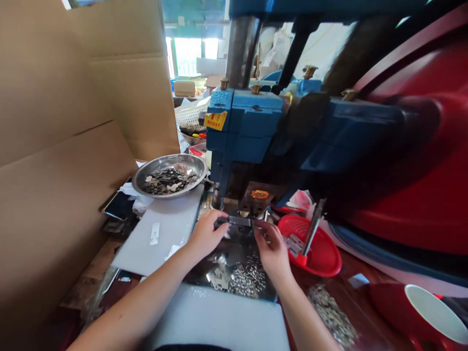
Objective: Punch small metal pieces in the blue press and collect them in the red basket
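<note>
Bar (239,221) lies low at the front of the press (243,129), under its head, with a hand at either end. Left hand (210,229) has thumb and forefinger set a little apart about the left end; the right hand (270,243) is curled, fingers drawn in close at the other. Whether either truly grips, or has something thin between the fingertips, I cannot tell.

The step looks like fine placing at the bar, so work from both ends: light fingertip contact, wrists low, equal pressure, so that nothing twists. Keep fingers at the outer edges, never in beneath the head, and draw both hands well away before the press moves.

Rivets (252,280) and flat pieces (219,278) lie loose on the dark plate (204,265) just below the wrists; lift the forearms over them, since a sleeve or palm could sweep them about. Check that no stray bit lies beneath the bar. The basket (331,268), with plates inside, is near the right hand, so mind that elbow.
</note>
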`<move>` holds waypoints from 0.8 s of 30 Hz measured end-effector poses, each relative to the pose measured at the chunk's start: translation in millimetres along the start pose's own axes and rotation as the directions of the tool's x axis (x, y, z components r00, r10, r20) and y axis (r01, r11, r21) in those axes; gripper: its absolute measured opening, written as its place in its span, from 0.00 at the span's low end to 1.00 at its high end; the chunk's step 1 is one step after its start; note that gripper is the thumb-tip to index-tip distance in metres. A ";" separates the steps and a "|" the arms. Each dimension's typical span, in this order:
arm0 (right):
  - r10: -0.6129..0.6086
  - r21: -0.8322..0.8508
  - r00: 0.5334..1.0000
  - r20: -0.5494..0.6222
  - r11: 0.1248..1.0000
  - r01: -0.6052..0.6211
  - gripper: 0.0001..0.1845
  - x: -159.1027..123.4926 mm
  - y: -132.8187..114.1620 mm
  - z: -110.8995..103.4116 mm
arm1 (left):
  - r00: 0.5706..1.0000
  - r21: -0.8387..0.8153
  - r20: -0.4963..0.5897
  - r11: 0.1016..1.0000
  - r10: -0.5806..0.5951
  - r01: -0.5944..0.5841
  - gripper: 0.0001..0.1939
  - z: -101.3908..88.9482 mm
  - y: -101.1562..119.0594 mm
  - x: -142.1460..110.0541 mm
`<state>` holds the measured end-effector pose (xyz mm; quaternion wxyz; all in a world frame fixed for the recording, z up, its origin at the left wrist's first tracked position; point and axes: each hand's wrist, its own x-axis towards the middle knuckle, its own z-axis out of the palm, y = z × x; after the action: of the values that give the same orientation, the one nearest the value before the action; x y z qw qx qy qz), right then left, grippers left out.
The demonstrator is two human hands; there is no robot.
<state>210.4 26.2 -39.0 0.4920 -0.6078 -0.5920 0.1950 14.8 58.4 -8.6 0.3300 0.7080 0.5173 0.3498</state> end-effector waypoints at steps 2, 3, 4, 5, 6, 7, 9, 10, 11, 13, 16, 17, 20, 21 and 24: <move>0.052 -0.029 0.997 0.055 0.998 -0.050 0.13 -13.7 -0.6 -12.4 | 0.985 0.073 0.170 0.997 -0.007 -0.005 0.08 -12.1 -1.5 -21.3; 0.080 -0.045 0.994 0.078 0.996 -0.076 0.13 -19.9 0.1 -17.2 | 0.968 0.101 0.253 0.995 -0.004 -0.022 0.07 -15.3 -2.0 -31.5; 0.103 -0.057 0.990 0.098 0.994 -0.098 0.13 -25.6 1.2 -20.8 | 0.952 0.130 0.307 0.991 -0.003 -0.039 0.07 -16.1 -2.3 -40.9; 0.118 -0.065 0.987 0.113 0.992 -0.111 0.13 -30.5 2.8 -23.3 | 0.940 0.159 0.342 0.986 -0.003 -0.054 0.07 -14.8 -2.4 -48.9; 0.124 -0.072 0.985 0.124 0.991 -0.116 0.14 -34.5 4.6 -24.9 | 0.934 0.189 0.356 0.980 -0.005 -0.067 0.08 -11.7 -2.1 -55.5; 0.122 -0.081 0.984 0.131 0.990 -0.112 0.14 -37.5 6.5 -26.0 | 0.935 0.223 0.354 0.972 -0.010 -0.074 0.09 -7.3 -1.6 -60.4; 0.105 -0.116 0.985 0.136 0.989 -0.089 0.14 -40.8 10.1 -27.7 | 0.943 0.289 0.331 0.954 -0.024 -0.077 0.10 2.5 -0.2 -66.0; 0.093 -0.144 0.987 0.135 0.987 -0.073 0.14 -41.1 11.7 -28.5 | 0.947 0.312 0.319 0.947 -0.031 -0.074 0.10 6.8 0.4 -67.1; 0.079 -0.176 0.988 0.131 0.983 -0.055 0.14 -40.5 13.2 -29.4 | 0.950 0.327 0.310 0.942 -0.035 -0.072 0.10 10.3 0.8 -67.5; 0.040 -0.248 0.992 0.116 0.969 -0.010 0.14 -37.4 15.8 -31.0 | 0.953 0.329 0.300 0.942 -0.040 -0.064 0.09 14.4 0.8 -67.7; -0.061 -0.364 0.994 0.095 0.927 0.092 0.15 -29.7 19.2 -30.8 | 0.959 0.304 0.281 0.951 -0.042 -0.047 0.08 16.4 -0.9 -68.9; -0.102 -0.404 0.990 0.100 0.905 0.134 0.15 -26.9 20.1 -29.8 | 0.961 0.298 0.275 0.954 -0.043 -0.043 0.07 16.7 -1.7 -69.6; -0.206 -0.501 0.962 0.180 0.822 0.270 0.16 -20.3 21.1 -25.2 | 0.963 0.287 0.268 0.957 -0.037 -0.043 0.07 17.5 -4.1 -71.4; -0.224 -0.523 0.951 0.211 0.796 0.304 0.16 -19.0 20.9 -23.7 | 0.964 0.285 0.263 0.958 -0.034 -0.044 0.07 17.7 -4.7 -71.7; -0.241 -0.573 0.938 0.251 0.744 0.345 0.17 -18.1 20.2 -20.9 | 0.971 0.269 0.238 0.962 -0.021 -0.045 0.07 17.2 -6.2 -71.4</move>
<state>234.1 5.7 -52.8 0.2454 -0.6148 -0.7486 -0.0376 10.3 -10.7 -34.0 0.2869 0.7867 0.5127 0.1896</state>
